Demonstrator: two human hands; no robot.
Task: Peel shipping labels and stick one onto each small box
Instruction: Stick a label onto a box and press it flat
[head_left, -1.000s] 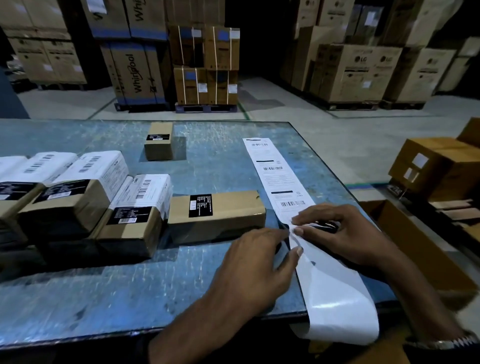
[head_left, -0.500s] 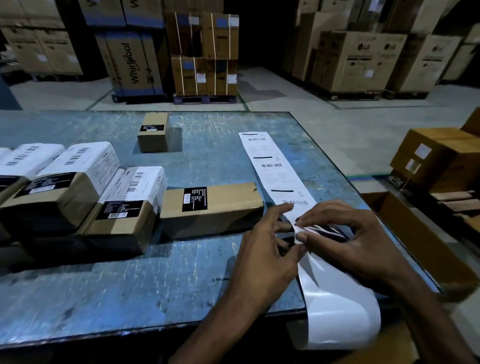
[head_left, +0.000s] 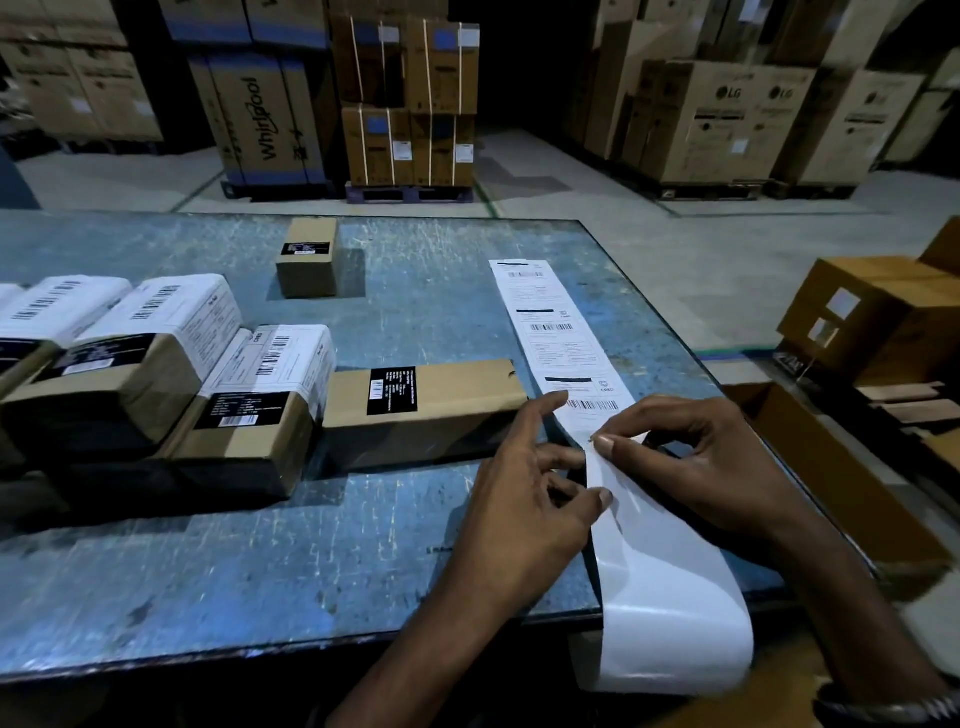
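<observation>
My right hand (head_left: 691, 467) pinches the label strip (head_left: 558, 338) lying along the table's (head_left: 208, 571) right side; my left hand (head_left: 524, 499) pinches its near edge, beside an unlabelled box (head_left: 426, 410).

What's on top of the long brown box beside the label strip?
The long brown box carries only a small black sticker, no white shipping label. The left hand hides its near right corner.
</observation>
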